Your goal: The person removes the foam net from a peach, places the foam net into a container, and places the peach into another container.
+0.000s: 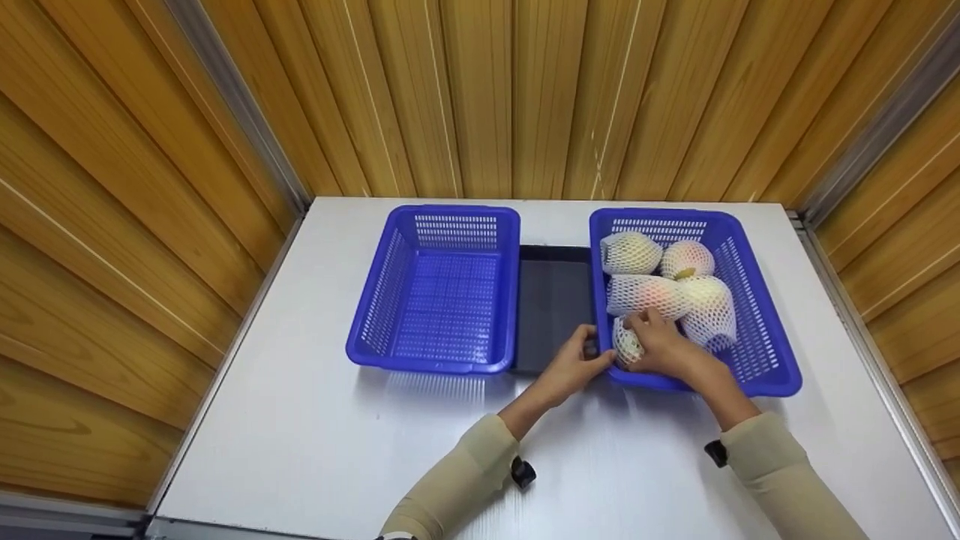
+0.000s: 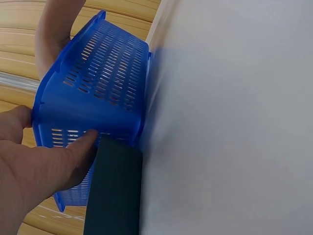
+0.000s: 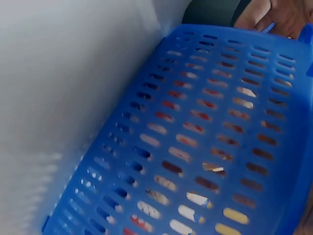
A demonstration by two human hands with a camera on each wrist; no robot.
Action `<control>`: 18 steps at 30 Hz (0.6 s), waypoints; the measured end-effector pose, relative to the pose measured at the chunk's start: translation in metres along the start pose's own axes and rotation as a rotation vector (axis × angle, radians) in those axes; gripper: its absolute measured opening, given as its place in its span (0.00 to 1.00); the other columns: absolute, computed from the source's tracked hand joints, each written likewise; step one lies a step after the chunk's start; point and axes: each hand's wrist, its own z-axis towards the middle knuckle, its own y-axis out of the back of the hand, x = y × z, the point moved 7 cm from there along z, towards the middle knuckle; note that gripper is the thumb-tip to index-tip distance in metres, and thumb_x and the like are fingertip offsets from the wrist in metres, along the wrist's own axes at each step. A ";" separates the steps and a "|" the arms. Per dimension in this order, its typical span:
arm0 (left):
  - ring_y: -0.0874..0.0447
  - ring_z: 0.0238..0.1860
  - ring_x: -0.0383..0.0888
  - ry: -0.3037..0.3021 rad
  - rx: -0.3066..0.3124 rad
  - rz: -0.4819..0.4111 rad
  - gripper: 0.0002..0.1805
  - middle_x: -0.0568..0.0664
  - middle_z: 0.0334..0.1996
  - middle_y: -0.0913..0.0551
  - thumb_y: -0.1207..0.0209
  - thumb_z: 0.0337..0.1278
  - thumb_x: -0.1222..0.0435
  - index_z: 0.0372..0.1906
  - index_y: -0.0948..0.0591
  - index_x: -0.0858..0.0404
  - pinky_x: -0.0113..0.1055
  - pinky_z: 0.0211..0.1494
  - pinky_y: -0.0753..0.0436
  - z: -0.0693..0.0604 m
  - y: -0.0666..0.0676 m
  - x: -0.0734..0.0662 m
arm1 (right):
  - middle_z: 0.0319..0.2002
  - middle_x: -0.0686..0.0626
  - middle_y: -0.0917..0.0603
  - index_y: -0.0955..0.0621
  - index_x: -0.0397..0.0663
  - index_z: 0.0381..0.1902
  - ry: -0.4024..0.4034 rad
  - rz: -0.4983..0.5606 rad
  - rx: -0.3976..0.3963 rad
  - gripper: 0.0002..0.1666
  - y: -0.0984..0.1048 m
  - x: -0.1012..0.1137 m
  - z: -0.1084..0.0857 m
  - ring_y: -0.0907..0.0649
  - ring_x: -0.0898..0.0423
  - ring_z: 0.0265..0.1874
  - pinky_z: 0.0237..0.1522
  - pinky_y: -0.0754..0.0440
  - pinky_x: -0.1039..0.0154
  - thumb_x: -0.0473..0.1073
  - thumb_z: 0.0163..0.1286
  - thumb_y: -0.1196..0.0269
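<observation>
In the head view, my right hand (image 1: 666,349) reaches into the right blue basket (image 1: 780,352) and grips a fruit in a white foam net (image 1: 625,343) at its front left corner. My palm hides part of that fruit. Behind it lie several more netted fruits (image 1: 709,309), pale yellow to reddish. With the thumb over the rim and a finger against the slotted side wall, my left hand (image 1: 571,369) holds this basket's near left corner. The left wrist view shows that hand (image 2: 44,164) on the basket (image 2: 93,105) from outside. Mostly the slotted wall (image 3: 195,122) fills the right wrist view.
A second blue basket (image 1: 431,367), with nothing inside, stands at the left. Between the baskets lies a black tray (image 1: 553,307). All stand on a white table (image 1: 300,420) enclosed by wood-patterned walls (image 1: 480,97).
</observation>
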 end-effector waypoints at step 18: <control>0.17 0.52 0.43 0.040 0.011 -0.116 0.24 0.59 0.58 0.23 0.37 0.68 0.67 0.62 0.30 0.71 0.43 0.54 0.14 0.004 0.002 0.006 | 0.60 0.24 0.30 0.28 0.24 0.63 0.037 0.125 0.003 0.44 -0.002 -0.010 0.014 0.27 0.28 0.60 0.64 0.29 0.33 0.43 0.54 0.24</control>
